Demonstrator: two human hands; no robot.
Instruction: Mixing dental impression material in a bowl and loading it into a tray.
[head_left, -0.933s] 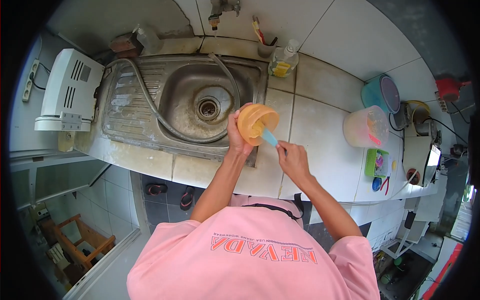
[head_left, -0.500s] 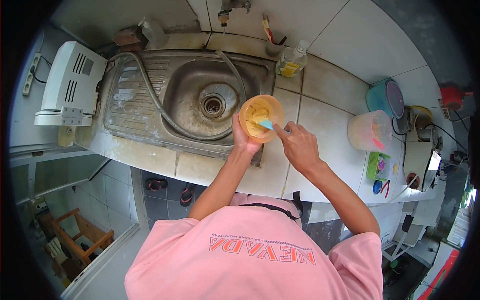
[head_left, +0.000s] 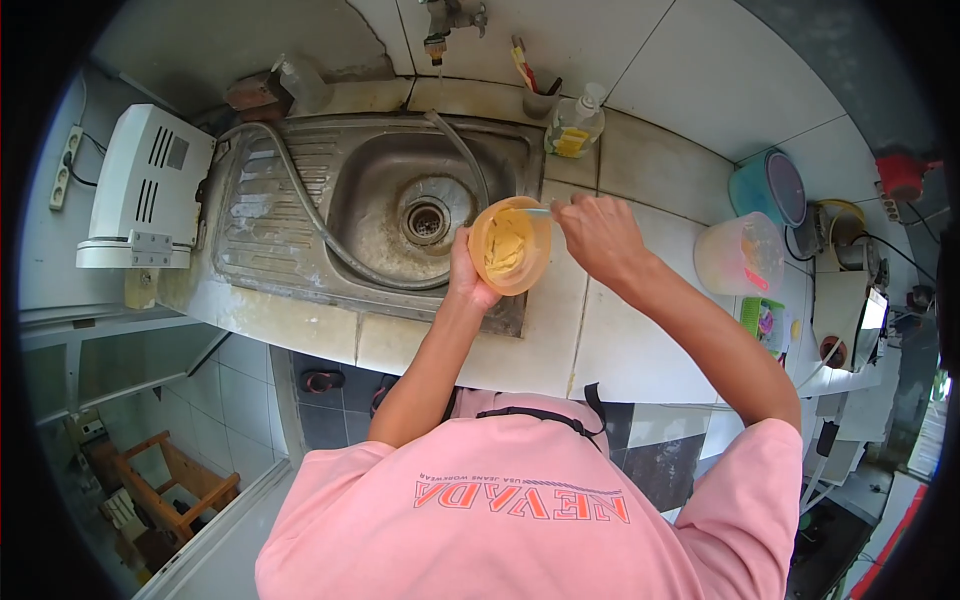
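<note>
My left hand grips an orange plastic bowl from its left side, tilted so that I see inside. A pale yellow, thick paste clings to the bowl's bottom and wall. Pinched in the fingers of my right hand is a light-blue utensil, whose end reaches over the bowl's upper right rim. Whether it is a spatula or a spoon, I cannot tell, as its tip is in the paste. The bowl is held above the right edge of the steel sink.
A grey hose loops across the sink under a tap. Behind stand a soap pump bottle and a cup with brushes. On the counter to the right are a translucent tub, a teal container and a green basket.
My right hand has drawn the utensil up from the bowl's middle to its upper right rim. The bowl has tilted and shifted slightly left and down in view.
</note>
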